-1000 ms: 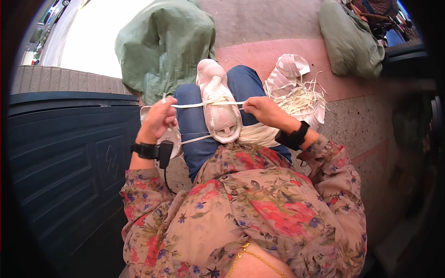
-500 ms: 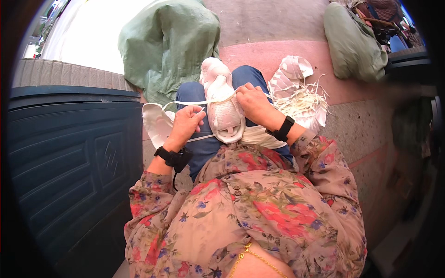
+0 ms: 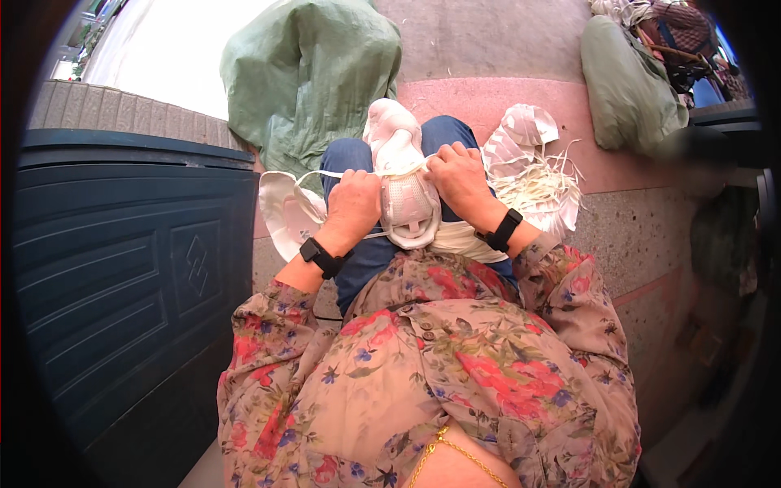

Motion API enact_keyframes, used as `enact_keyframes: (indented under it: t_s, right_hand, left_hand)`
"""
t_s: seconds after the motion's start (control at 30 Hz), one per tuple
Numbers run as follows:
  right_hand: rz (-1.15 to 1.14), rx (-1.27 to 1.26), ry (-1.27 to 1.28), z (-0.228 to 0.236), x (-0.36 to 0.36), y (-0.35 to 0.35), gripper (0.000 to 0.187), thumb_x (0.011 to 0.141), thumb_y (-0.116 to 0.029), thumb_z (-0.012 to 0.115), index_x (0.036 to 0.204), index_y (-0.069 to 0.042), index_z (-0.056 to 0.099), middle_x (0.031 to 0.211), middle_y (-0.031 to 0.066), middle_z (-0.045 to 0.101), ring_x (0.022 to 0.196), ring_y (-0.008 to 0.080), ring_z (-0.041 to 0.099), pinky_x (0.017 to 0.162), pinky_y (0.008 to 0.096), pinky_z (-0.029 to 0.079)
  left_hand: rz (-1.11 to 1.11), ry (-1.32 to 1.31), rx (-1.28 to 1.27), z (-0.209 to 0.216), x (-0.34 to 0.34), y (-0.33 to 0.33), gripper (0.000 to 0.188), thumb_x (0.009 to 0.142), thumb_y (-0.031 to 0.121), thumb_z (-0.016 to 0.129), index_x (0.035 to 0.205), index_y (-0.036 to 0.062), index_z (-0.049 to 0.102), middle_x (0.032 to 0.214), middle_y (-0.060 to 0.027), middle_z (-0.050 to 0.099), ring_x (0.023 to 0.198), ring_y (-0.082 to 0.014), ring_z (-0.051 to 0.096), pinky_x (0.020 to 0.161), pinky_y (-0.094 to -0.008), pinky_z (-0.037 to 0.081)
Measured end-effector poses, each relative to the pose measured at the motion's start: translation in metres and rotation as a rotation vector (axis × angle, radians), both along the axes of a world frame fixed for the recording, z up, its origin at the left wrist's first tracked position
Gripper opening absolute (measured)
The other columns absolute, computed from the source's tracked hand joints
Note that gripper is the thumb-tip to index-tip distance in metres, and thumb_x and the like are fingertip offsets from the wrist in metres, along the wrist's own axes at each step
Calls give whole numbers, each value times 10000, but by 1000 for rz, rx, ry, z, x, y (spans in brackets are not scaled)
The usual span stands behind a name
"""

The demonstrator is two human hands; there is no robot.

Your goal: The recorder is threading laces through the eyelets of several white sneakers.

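Note:
A pale white sports shoe (image 3: 407, 203) lies lengthwise on my lap between my knees, one end pointing away from me. A flat cream shoelace (image 3: 407, 171) runs across it. On the shoe's left side, my left hand (image 3: 356, 203) is closed, knuckles up, with the lace passing into its fingers. At the right edge, my right hand (image 3: 462, 180) pinches the same lace. The fingertips of both hands are partly hidden. A loose loop of lace arches out left of my left hand, over a white shoe piece (image 3: 285, 211) beside my left knee.
Right of my knees is a heap of cream laces (image 3: 537, 183) on white shoe pieces (image 3: 521, 134). A green sack (image 3: 313, 81) stands ahead on the left, another green sack (image 3: 626, 85) at the far right. A dark blue panelled door (image 3: 138, 268) lies on my left.
My left hand has moved right and slightly forward, up to the shoe's side, and its fingers have turned downward. My right hand stays at the shoe's right edge. The view has shifted slightly.

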State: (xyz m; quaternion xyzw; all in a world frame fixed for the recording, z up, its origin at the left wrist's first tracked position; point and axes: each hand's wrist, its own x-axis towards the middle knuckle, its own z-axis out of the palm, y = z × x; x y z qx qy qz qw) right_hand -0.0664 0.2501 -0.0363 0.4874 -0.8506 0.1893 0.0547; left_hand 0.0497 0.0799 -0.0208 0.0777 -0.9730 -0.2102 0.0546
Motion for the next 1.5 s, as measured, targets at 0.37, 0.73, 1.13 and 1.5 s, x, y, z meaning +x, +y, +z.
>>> enact_keyframes:
  t_s: [0.37, 0.73, 1.13, 1.5]
  right_hand:
    - [-24, 134, 7, 10, 20, 2, 306, 755, -331, 597, 755, -28, 639, 822, 91, 556, 860, 226, 484, 741, 377, 326]
    - [82, 61, -202, -7, 8, 8, 208, 737, -76, 495, 889, 18, 601, 880, 144, 558, 885, 285, 503, 769, 382, 384]
    - [33, -269, -395, -11, 15, 8, 39, 713, -9, 538, 751, -3, 544, 776, 161, 544, 766, 327, 529, 694, 397, 425]
    - [301, 209, 153, 13, -3, -5, 66, 682, -111, 540, 712, -70, 582, 809, 53, 546, 779, 199, 497, 681, 323, 368]
  left_hand:
    - [56, 31, -293, 15, 11, 22, 203, 711, 250, 650, 787, 68, 601, 746, -56, 572, 785, -233, 508, 673, -375, 368]
    - [16, 28, 39, -9, 14, 13, 116, 725, 90, 533, 811, 21, 569, 811, -111, 585, 794, -287, 514, 648, -399, 435]
    - [-96, -306, 526, 20, -96, 16, 353, 764, 86, 610, 1078, -37, 503, 720, -152, 612, 590, -238, 597, 514, -339, 459]
    - [293, -503, 1348, 33, -115, -11, 530, 700, 5, 656, 1166, -31, 407, 660, -67, 545, 420, -72, 441, 339, -193, 292]
